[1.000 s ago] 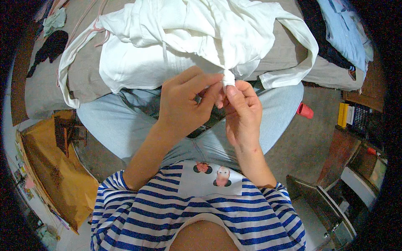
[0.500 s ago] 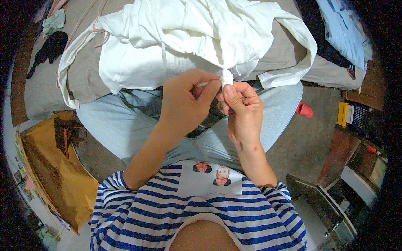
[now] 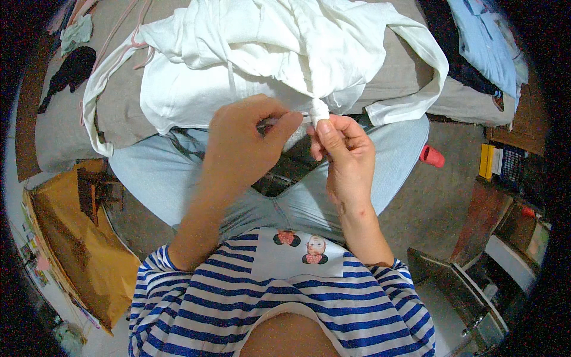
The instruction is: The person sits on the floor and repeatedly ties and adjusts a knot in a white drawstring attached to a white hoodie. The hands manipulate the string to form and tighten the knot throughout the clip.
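Clearly the biggest thing in view was the white garment [image 3: 250, 65], spread in loose folds over the grey-covered bed [image 3: 119, 125] ahead of the person's knees, its long sleeves trailing off toward both sides. From its near edge one bunched tail of cloth ran down toward the person's lap, so its long axis lay roughly from the bed toward the body, the twisted tip [image 3: 320, 112] pointing down at the hands. Compared with a second ago, the left hand [image 3: 244, 149] had swung across and curled over, its fingers now closed in a pinch on something thin and pale just beside the tip; what exactly it pinched could not be told. The right hand [image 3: 345, 154] had stayed put, thumb and forefinger clamped on the twisted tip. That suggested the work on the bunched end had moved on to a finer step. Smaller, off to the right, a red cap-like object [image 3: 432, 156] lay on the floor.
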Tool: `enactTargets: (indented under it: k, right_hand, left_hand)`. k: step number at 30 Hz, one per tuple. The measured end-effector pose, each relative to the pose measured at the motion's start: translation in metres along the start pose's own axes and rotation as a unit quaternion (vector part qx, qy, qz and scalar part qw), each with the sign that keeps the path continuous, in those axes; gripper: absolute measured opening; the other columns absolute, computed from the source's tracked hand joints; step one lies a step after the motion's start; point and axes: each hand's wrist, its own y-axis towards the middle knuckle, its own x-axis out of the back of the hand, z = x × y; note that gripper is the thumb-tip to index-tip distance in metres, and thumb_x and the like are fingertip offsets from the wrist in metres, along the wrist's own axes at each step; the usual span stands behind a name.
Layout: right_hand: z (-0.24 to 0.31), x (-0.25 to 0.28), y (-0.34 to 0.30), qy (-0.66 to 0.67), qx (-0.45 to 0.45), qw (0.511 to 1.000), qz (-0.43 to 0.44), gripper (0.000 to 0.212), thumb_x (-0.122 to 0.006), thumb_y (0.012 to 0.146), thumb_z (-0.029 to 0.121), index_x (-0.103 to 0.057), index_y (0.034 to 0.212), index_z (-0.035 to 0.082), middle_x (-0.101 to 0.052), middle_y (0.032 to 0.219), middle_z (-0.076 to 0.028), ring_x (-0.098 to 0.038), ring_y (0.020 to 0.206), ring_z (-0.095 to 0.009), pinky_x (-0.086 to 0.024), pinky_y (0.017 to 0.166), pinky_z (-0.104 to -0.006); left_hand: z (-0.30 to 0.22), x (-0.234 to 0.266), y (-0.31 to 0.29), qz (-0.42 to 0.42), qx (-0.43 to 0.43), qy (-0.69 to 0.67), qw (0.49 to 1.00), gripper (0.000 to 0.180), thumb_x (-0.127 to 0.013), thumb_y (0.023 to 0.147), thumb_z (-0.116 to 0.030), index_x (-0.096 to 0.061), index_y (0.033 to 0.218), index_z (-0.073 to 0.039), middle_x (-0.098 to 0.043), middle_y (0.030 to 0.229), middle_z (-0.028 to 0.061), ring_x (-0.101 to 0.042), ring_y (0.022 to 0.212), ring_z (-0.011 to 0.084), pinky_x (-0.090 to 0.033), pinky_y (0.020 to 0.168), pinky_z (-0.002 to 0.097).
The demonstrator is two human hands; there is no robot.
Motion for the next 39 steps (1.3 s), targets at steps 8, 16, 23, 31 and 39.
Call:
enactTargets:
  k: [8,16,23,31,39]
  right_hand:
    - [0.003,-0.001,-0.001,-0.019,-0.012,1.0,0.01,0.014,-0.056,0.083,0.012,-0.058,0.087,-0.002,-0.061,0.077,-0.009,-0.047,0.056,-0.008,-0.037,0.05,-0.0201]
    - [0.002,-0.001,-0.003,-0.054,0.002,0.998,0.018,0.015,-0.057,0.083,0.012,-0.058,0.088,-0.002,-0.061,0.078,-0.009,-0.048,0.057,-0.008,-0.038,0.051,-0.0195]
    - [0.0,0.0,-0.003,-0.054,0.018,0.998,0.023,0.015,-0.058,0.082,0.011,-0.059,0.089,-0.002,-0.062,0.078,-0.008,-0.048,0.057,-0.008,-0.038,0.052,-0.0193]
    - [0.0,0.0,-0.003,-0.048,0.018,0.998,0.024,0.013,-0.058,0.081,0.009,-0.06,0.089,-0.002,-0.061,0.077,-0.006,-0.048,0.058,-0.008,-0.038,0.052,-0.0197]
    - [-0.001,0.001,-0.003,-0.066,0.037,0.997,0.028,0.012,-0.058,0.081,0.008,-0.06,0.087,-0.001,-0.057,0.068,-0.004,-0.048,0.057,-0.009,-0.037,0.052,-0.021]
  left_hand:
    - [-0.005,0.03,-0.002,0.025,-0.007,-0.317,0.948,0.026,-0.054,0.083,-0.021,-0.051,0.064,-0.002,-0.056,0.089,0.0124,-0.048,0.072,0.0131,-0.038,0.066,0.0238]
    - [0.0,0.026,0.002,0.118,-0.117,-0.46,0.872,0.039,-0.037,0.09,-0.033,-0.047,0.071,0.0,-0.049,0.082,0.0165,-0.044,0.072,0.0209,-0.036,0.068,0.0292]
    - [-0.006,0.026,-0.002,0.074,-0.013,-0.532,0.843,0.037,-0.039,0.091,-0.029,-0.054,0.09,0.004,-0.055,0.086,0.013,-0.049,0.067,0.0116,-0.038,0.054,0.0186]
    - [-0.013,0.03,-0.005,0.028,0.01,-0.311,0.95,0.026,-0.048,0.088,-0.016,-0.055,0.104,0.003,-0.062,0.077,0.0062,-0.047,0.053,0.007,-0.039,0.051,0.0167]
    - [-0.02,0.026,-0.01,0.03,-0.008,-0.106,0.994,0.019,-0.064,0.07,-0.002,-0.063,0.09,-0.002,-0.063,0.071,0.0045,-0.056,0.061,0.0087,-0.043,0.056,0.0186]
